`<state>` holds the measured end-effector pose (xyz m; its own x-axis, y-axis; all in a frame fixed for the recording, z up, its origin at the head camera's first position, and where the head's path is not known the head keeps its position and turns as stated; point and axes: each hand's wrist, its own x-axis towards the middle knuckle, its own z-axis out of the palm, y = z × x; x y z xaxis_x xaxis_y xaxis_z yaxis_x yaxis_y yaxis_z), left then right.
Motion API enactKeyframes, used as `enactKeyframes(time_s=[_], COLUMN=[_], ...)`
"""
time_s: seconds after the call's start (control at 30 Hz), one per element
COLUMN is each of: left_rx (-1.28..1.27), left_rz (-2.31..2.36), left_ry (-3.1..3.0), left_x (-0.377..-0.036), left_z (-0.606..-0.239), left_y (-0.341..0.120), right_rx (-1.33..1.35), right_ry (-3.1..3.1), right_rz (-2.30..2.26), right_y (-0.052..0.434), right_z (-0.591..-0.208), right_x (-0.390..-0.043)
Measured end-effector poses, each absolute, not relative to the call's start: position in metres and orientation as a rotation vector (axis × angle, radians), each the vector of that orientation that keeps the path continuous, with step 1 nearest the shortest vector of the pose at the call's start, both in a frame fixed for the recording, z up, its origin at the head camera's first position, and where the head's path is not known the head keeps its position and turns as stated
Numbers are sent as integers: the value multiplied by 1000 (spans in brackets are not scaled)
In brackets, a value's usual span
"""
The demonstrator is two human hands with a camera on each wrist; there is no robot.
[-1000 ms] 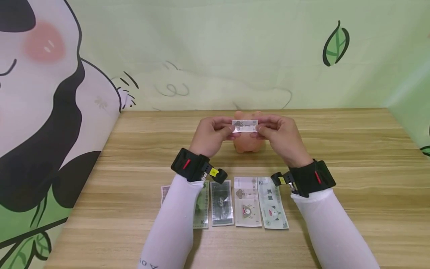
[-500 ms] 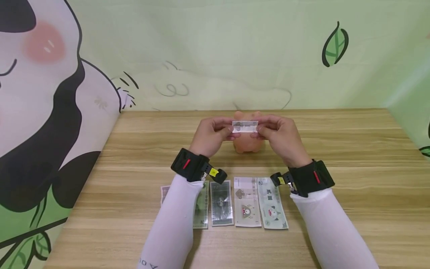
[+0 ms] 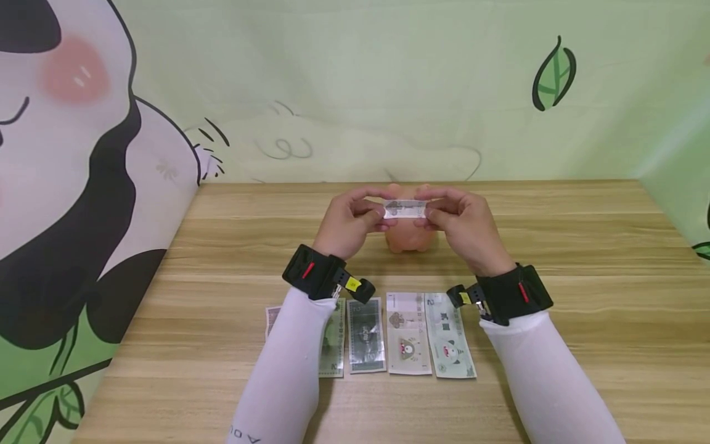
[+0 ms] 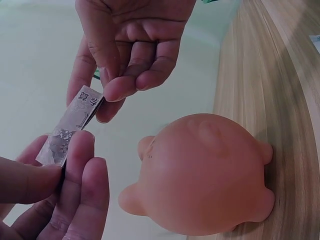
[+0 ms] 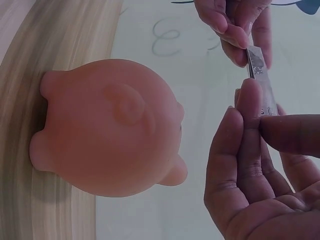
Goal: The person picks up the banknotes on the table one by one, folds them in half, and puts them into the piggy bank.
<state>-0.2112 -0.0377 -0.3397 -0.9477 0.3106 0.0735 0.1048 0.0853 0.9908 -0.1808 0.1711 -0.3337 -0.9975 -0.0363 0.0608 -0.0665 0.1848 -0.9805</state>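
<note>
Since the folded note point(image 3: 405, 209) is pinched only at its ends, I'd expect it to spring open or bow mid-span if my pinch eases, or buckle if I push inward. It's near the top of the piggy bank point(image 3: 410, 238), not touching; can't tell if over it or just on its near side; my left hand point(image 3: 346, 225) and right hand point(image 3: 466, 226) each clamp one end thumb-to-finger, middle bare between. Flat notes point(image 3: 367, 336) lie on the table point(image 3: 599, 296), well to the piggy bank's near side.
</note>
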Motion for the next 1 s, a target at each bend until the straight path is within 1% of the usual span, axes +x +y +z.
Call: enactKeyframes(time_s=[0.2, 0.67, 0.83, 1.0], left_rx=[431, 327, 358, 396], left_rz=[1966, 1895, 1901, 1809], left_ry=[2205, 2257, 2236, 2270], left_x=[-211, -211, -211, -210], left_z=[-339, -339, -339, -340], left_y=[-37, -36, -35, -33], right_rx=[78, 38, 39, 54], right_ry=[-2406, -2469, -2476, -2480], right_rz=[1978, 1919, 1908, 1901], right_y=[171, 171, 170, 170], right_z=[-334, -333, -334, -334], right_x=[-180, -179, -179, -179])
